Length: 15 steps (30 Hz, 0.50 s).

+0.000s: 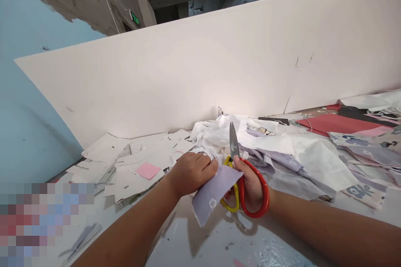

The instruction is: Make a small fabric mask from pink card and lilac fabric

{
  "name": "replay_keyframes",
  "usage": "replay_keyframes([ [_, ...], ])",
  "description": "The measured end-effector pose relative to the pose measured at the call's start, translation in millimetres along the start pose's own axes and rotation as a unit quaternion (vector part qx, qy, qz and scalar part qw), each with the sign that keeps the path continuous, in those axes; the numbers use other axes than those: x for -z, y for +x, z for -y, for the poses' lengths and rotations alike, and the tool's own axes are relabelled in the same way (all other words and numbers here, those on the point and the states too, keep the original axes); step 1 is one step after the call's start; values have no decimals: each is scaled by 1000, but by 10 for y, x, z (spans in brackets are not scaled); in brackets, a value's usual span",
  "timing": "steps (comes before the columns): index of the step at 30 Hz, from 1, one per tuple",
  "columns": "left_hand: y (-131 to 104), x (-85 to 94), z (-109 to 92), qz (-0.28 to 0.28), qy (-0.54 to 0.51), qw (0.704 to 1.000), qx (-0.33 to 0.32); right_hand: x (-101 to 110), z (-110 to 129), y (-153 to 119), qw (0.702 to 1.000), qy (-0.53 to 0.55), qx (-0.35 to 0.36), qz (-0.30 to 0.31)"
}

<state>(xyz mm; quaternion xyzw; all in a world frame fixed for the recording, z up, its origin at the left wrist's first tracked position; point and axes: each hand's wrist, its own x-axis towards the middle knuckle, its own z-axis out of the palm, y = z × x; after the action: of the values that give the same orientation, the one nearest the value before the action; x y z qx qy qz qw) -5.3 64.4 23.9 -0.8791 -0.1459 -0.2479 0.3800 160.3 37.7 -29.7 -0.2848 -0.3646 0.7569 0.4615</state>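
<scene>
My left hand (194,172) is closed on a piece of lavender fabric (214,194) printed with a small white flower. The fabric hangs down from the fingers over the table, its right corner reaching in front of the scissors. My right hand (252,181) grips scissors (233,144) with one red and one yellow handle. Their blades point up and away from me and look closed. Just beyond both hands lies a heap of white and lavender cloth (219,131).
White card pieces (138,158) are stacked at the left, with a pink square (148,170) on top. Red sheets (341,124) and patterned fabric pieces (365,190) lie at the right. A white panel (200,66) stands along the back of the table. Scraps (83,238) lie at front left.
</scene>
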Motion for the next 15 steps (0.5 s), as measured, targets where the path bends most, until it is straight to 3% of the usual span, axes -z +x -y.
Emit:
replay_keyframes([
  [4, -31, -29, 9, 6, -1, 1000, -6, 3, 66, 0, 999, 18, -28, -5],
  [6, -41, -49, 3, 25, -62, 996, 56, -4, 95, -3, 1000, 23, -16, 4],
  [8, -25, -50, -3, 67, -181, 966, 171, -13, 116, -5, 1000, 28, -2, 12],
  [10, 21, -25, -4, 118, -335, 880, 314, -13, 128, -4, 999, 29, 2, 21],
  [12, 80, 15, 5, 149, -477, 752, 430, -1, 126, 4, 999, 33, 3, 26],
  [15, 135, 67, 42, 175, -624, 582, 491, 31, 104, 30, 999, 39, 10, 26],
])
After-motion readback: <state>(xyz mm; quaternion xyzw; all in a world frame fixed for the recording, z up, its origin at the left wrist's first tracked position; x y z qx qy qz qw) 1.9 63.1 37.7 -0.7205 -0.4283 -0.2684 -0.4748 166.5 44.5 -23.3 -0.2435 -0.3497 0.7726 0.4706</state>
